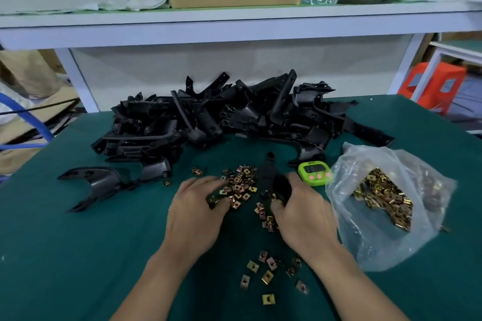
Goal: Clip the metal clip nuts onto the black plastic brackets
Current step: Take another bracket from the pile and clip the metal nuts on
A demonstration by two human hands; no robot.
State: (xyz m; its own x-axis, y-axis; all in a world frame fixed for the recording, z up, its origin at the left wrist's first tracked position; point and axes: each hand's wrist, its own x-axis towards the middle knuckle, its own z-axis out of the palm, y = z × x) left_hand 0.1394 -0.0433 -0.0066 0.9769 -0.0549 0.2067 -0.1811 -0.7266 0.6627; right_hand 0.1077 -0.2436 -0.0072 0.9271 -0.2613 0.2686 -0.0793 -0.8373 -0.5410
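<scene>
Hands meet at the lower middle of the frame, over a green table. At far left the table edge runs on a slant from the lower left corner up toward the back, with a blue hose beyond it. Just inside that edge lies a lone bracket; below it the lower left of the table is open green surface (the widest free room in view). Across the back, a heap of brackets covers most of the table's width under a white shelf.

Left hand lies palm down with fingers bent, their tips on a pile of clip nuts; whether it pinches one I cannot tell. Between the two wrists, toward the bottom, is a smaller scatter of nuts.

Right hand has its fingers curled round a black bracket, which points away toward the heap, just right of the pile. A green timer sits just beside this hand's knuckles. A clear bag holding more nuts lies close against the right wrist, leaving little room there. At far right the table edge slants down the frame, with an orange stool beyond its back corner.
</scene>
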